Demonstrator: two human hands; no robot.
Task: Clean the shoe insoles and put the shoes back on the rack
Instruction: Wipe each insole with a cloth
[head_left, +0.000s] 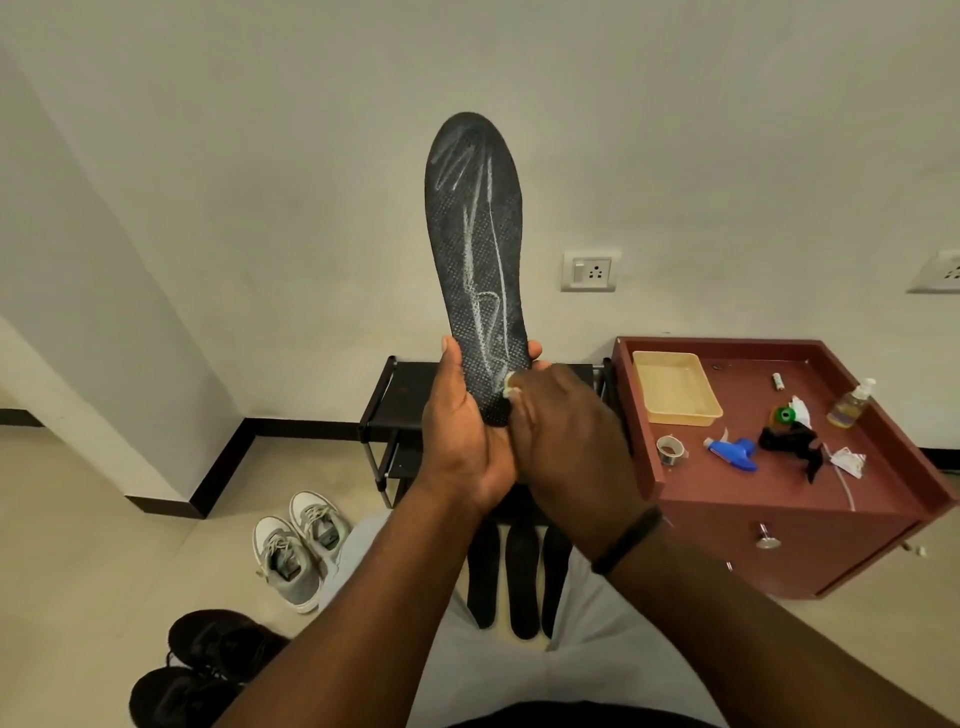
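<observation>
Red-brown cabinet (779, 525) sits on the floor at right, its raised-rim top holding small items. Black shoe rack (400, 405) stands against the far wall at centre, mostly hidden behind the hands.

Black insole (475, 249) held up mid-frame in front of the wall — long axis near vertical, toe end up and leaning slightly left, heel end down in the hands. White foamy streaks run lengthwise along its face.

Three more dark insoles (519, 582) lie side by side on the floor between the person's knees, long axes running near to far.

Grey sneakers (298, 551) paired on the floor left of centre, toes pointing far. Black shoes (202, 670) near-left, just beside the left forearm.

Left hand (462, 431) grips the insole's heel end, thumb on the left edge, fingertips showing round the right edge. Right hand (566, 431) presses a small pale object (511, 384) against the insole's lower face, fingers curled on it — can't tell what it is. Black band (626, 540) on the right wrist.

On the cabinet top: cream tray (675, 387) far-left, soap bottle (852, 402) far-right, blue spray head (732, 452) near-centre, black cloth (792, 441) just right of it, tape roll (670, 449) near-left
</observation>
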